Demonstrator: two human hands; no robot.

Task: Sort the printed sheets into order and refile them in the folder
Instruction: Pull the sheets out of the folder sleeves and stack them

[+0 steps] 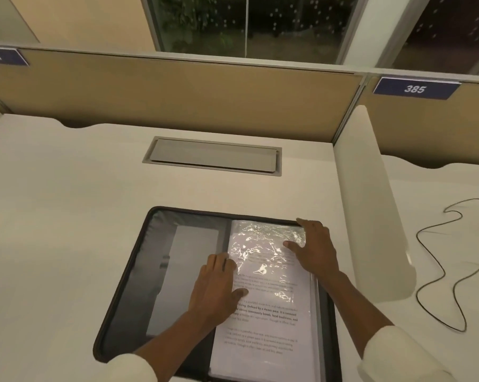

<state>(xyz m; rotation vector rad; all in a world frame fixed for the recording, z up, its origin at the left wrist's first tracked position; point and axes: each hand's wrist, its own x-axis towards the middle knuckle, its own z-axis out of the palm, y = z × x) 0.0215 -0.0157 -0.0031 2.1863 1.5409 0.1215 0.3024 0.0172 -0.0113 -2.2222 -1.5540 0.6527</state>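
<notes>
A black zip folder (128,293) lies open on the white desk in front of me. Its right half holds a stack of clear plastic sleeves with a printed sheet (271,321) on top, glare across the upper part. My left hand (219,288) rests flat on the sheet near the folder's spine, fingers spread. My right hand (315,249) lies on the top right corner of the sleeve, fingertips at the folder's far edge. The folder's left half shows a grey inner pocket (177,271). Neither hand grips anything.
A grey cable hatch (213,155) is set into the desk beyond the folder. A white curved divider (370,202) stands along the right side, with a black cable (436,260) on the neighbouring desk. A tan partition (177,89) closes the back.
</notes>
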